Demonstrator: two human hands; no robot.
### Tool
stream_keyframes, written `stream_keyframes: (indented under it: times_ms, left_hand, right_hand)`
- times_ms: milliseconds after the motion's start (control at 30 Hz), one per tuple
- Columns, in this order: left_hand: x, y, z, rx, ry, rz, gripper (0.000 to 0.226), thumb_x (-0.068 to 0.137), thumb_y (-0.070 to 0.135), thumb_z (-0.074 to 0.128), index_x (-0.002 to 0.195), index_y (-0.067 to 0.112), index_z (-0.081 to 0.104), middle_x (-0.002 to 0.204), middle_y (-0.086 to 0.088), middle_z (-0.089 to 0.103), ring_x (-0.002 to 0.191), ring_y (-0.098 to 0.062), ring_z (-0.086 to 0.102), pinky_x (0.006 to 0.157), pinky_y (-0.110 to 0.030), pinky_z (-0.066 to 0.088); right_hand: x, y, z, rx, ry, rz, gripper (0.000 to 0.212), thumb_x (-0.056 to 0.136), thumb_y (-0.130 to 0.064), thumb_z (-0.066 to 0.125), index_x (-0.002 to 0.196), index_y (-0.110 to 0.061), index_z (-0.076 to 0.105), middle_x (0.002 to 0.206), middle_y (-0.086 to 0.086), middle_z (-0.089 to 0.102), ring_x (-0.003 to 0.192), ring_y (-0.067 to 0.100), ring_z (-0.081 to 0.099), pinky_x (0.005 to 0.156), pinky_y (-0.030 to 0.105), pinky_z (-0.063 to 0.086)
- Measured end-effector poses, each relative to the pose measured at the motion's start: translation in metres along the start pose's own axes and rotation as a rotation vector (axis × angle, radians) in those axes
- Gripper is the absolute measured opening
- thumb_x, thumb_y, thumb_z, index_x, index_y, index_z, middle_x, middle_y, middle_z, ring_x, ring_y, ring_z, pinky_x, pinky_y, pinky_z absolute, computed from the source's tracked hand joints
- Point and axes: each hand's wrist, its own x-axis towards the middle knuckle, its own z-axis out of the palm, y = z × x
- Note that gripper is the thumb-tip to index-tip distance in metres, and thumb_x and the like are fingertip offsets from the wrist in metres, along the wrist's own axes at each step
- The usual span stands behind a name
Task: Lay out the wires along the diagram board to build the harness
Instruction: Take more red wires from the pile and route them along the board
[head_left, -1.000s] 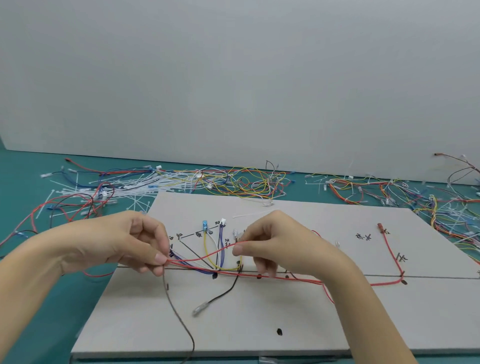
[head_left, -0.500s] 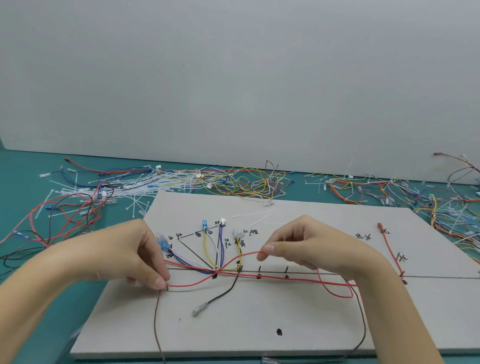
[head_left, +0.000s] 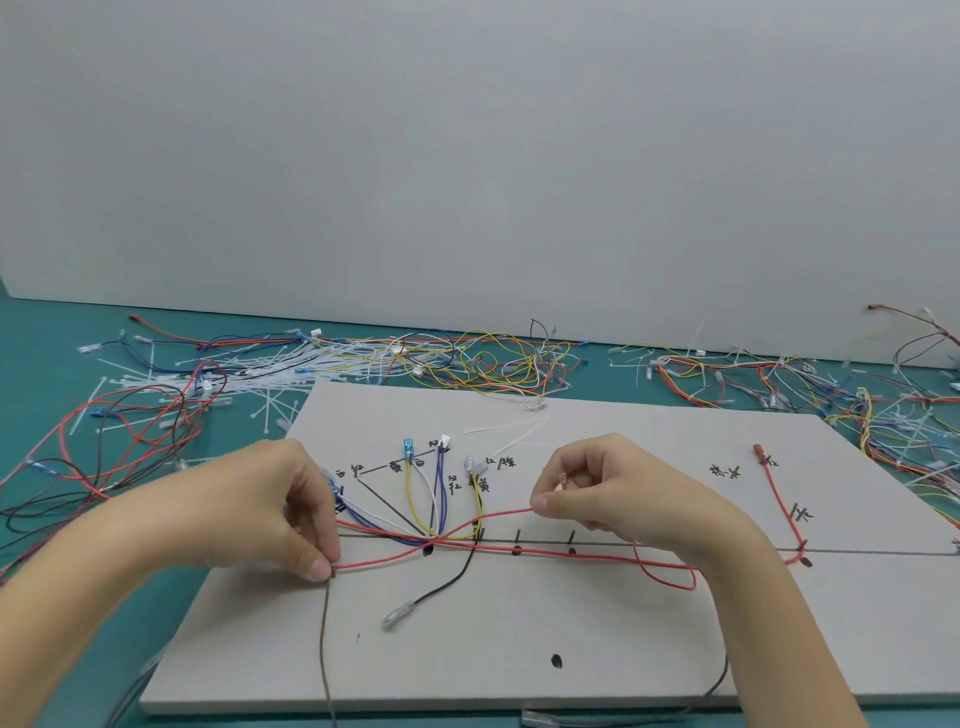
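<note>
— What's the setting?

— A plain grey wall behind a teal table (head_left: 47, 649). A pale diagram board (head_left: 597, 639) lies flat at the table's near edge, marked with black lines and handwritten labels.

— And the hands?

— The left hand (head_left: 260, 512) sits over the board's left part, thumb and forefinger pinched on a red wire (head_left: 395, 560) together with a brown wire (head_left: 324, 649) that drops off toward the board's near edge. The right hand (head_left: 618, 493) is near the board's middle, fingers curled, pinching the other stretch of the same red wire, with a small clear terminal (head_left: 561, 478) showing between its fingers.

— Where does that red wire go?

— From the left pinch it rises rightward, crossing the main black line to the right pinch; another red run follows the black line toward the board's right edge, looping under the right wrist.

— What is already laid out?

— Yellow wires (head_left: 413, 493), blue wires (head_left: 439, 488) and white ones fan up from a junction on the line. A black wire (head_left: 452, 577) trails toward the near edge, ending in a clear connector (head_left: 397, 618).

— Anything else?

— Loose wires (head_left: 493, 364) and white cable ties (head_left: 249, 374) are strewn along the table's far edge and left side.
</note>
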Motion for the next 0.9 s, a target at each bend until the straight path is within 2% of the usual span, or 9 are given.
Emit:
stream_keyframes:
  times_ms: [100, 233, 300, 400, 500, 667, 900]
  left_hand:
    - [-0.003, 0.004, 0.001, 0.011, -0.004, -0.007, 0.018, 0.068, 0.031, 0.085, 0.067, 0.045, 0.074, 0.068, 0.017, 0.07, 0.067, 0.001, 0.064, 0.058, -0.009, 0.042]
    - [-0.003, 0.008, 0.007, 0.06, 0.005, -0.012, 0.006, 0.063, 0.038, 0.074, 0.067, 0.042, 0.072, 0.068, 0.015, 0.069, 0.064, -0.001, 0.063, 0.062, -0.019, 0.052]
    - [-0.003, 0.012, 0.012, 0.088, 0.043, 0.0, 0.016, 0.059, 0.05, 0.068, 0.066, 0.035, 0.071, 0.066, 0.013, 0.068, 0.061, -0.002, 0.061, 0.061, -0.023, 0.053]
    - [0.002, 0.019, 0.024, 0.089, 0.119, 0.052, 0.032, 0.058, 0.059, 0.071, 0.063, 0.027, 0.069, 0.065, 0.009, 0.066, 0.059, -0.006, 0.059, 0.058, -0.023, 0.051]
    - [0.006, 0.028, 0.036, 0.061, 0.155, 0.13, 0.029, 0.065, 0.055, 0.074, 0.063, 0.027, 0.066, 0.062, 0.01, 0.064, 0.059, -0.006, 0.058, 0.055, -0.019, 0.046]
    - [0.006, 0.037, 0.046, -0.023, 0.127, 0.19, 0.022, 0.07, 0.047, 0.075, 0.068, 0.026, 0.068, 0.062, 0.016, 0.064, 0.059, -0.003, 0.059, 0.056, -0.017, 0.046]
    - [0.009, 0.035, 0.054, 0.184, 0.262, 0.268, 0.011, 0.081, 0.039, 0.059, 0.075, 0.03, 0.061, 0.08, 0.027, 0.059, 0.079, 0.005, 0.052, 0.062, -0.011, 0.038]
  right_hand:
    - [-0.002, 0.0, -0.002, -0.01, -0.03, 0.05, 0.01, 0.084, -0.011, 0.072, 0.075, -0.012, 0.069, 0.046, -0.008, 0.049, 0.042, 0.005, 0.046, 0.04, 0.012, 0.029]
    - [-0.007, -0.001, -0.005, -0.049, -0.124, 0.088, 0.011, 0.083, -0.01, 0.071, 0.073, -0.011, 0.069, 0.047, -0.005, 0.053, 0.042, 0.007, 0.044, 0.039, 0.014, 0.03]
    - [-0.009, 0.0, -0.005, -0.059, -0.169, 0.105, 0.01, 0.082, -0.01, 0.07, 0.072, -0.01, 0.07, 0.049, -0.002, 0.054, 0.041, 0.008, 0.042, 0.04, 0.014, 0.031]
    - [-0.01, 0.001, -0.004, -0.107, -0.22, 0.138, 0.008, 0.08, -0.015, 0.072, 0.075, -0.01, 0.07, 0.05, 0.001, 0.055, 0.044, 0.015, 0.035, 0.041, 0.019, 0.023]
    - [-0.01, 0.002, -0.004, -0.087, -0.256, 0.159, 0.006, 0.079, -0.015, 0.073, 0.075, -0.011, 0.071, 0.049, 0.003, 0.054, 0.049, 0.021, 0.033, 0.041, 0.02, 0.021]
    - [-0.011, 0.001, -0.006, -0.065, -0.264, 0.153, 0.005, 0.082, -0.015, 0.072, 0.077, -0.013, 0.072, 0.048, 0.005, 0.055, 0.04, 0.016, 0.03, 0.038, 0.017, 0.022]
    - [-0.012, 0.001, -0.008, -0.047, -0.251, 0.126, 0.006, 0.085, -0.018, 0.069, 0.08, -0.015, 0.07, 0.049, 0.007, 0.058, 0.031, 0.014, 0.03, 0.036, 0.018, 0.021]
